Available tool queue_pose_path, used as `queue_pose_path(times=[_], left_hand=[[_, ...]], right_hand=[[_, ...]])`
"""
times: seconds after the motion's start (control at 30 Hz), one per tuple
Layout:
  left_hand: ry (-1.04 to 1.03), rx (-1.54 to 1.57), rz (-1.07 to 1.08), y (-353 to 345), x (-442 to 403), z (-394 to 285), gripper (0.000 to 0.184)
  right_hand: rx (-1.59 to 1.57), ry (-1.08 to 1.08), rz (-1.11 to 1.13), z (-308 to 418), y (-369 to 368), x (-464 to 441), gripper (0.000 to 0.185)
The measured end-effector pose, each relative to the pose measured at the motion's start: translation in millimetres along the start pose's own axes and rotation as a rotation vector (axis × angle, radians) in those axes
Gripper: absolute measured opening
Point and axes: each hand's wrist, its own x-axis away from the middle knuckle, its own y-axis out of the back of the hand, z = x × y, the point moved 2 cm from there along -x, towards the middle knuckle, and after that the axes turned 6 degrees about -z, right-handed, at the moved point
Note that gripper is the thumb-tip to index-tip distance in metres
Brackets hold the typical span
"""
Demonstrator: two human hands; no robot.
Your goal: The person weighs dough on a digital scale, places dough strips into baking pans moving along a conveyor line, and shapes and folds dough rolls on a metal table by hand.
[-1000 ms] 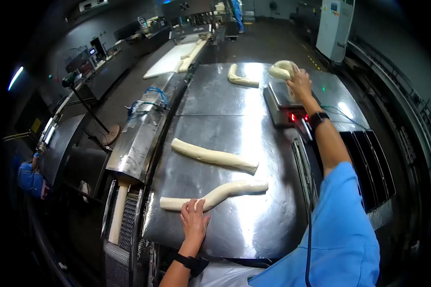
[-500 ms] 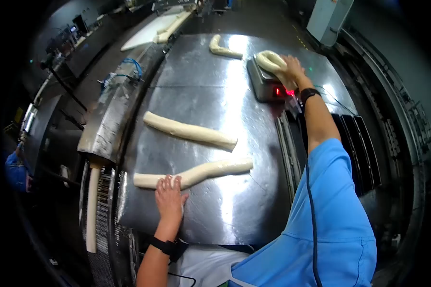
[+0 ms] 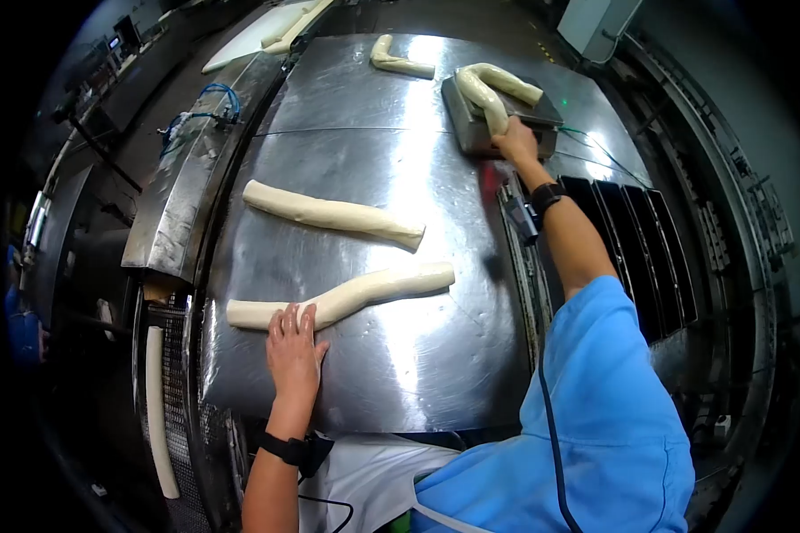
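Observation:
My left hand (image 3: 294, 350) lies with fingertips on a long dough roll (image 3: 373, 290), the nearest one on the metal table. Its fingers are stretched out and the thumb stands apart. Far off to the right, my right hand (image 3: 516, 142) is closed around the near end of a bent dough roll (image 3: 481, 87). That dough is folded over the top of a metal scale (image 3: 542, 111), its other end pointing right. My hand and the dough hide the scale's display. A straighter dough roll (image 3: 333, 214) lies between, touched by neither hand.
A short bent dough piece (image 3: 404, 64) lies at the table's far edge. Left of the metal table (image 3: 364, 382), a mesh conveyor (image 3: 179, 391) carries a thin dough strip (image 3: 156, 409). Black slotted trays (image 3: 627, 240) stand right. A cable (image 3: 551, 426) runs down my right side.
My right hand has drawn back toward the scale's near side. The dough on the scale has opened from a loop into a wide bend. My left hand stays on the near roll.

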Motion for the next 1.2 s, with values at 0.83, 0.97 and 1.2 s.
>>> queue_pose_path(times=[0.83, 0.97, 1.2], left_hand=[[0.694, -0.182, -0.172, 26, 198, 348, 0.056], [0.722, 0.006, -0.066, 28, 220, 355, 0.054], [0.718, -0.097, -0.084, 48, 230, 352, 0.051]], right_hand=[[-0.059, -0.06, -0.709, -33, 69, -61, 0.036], [-0.056, 0.034, -0.612, -12, 50, -75, 0.049], [0.046, 0.484, 0.128, 13, -2, -69, 0.041]])
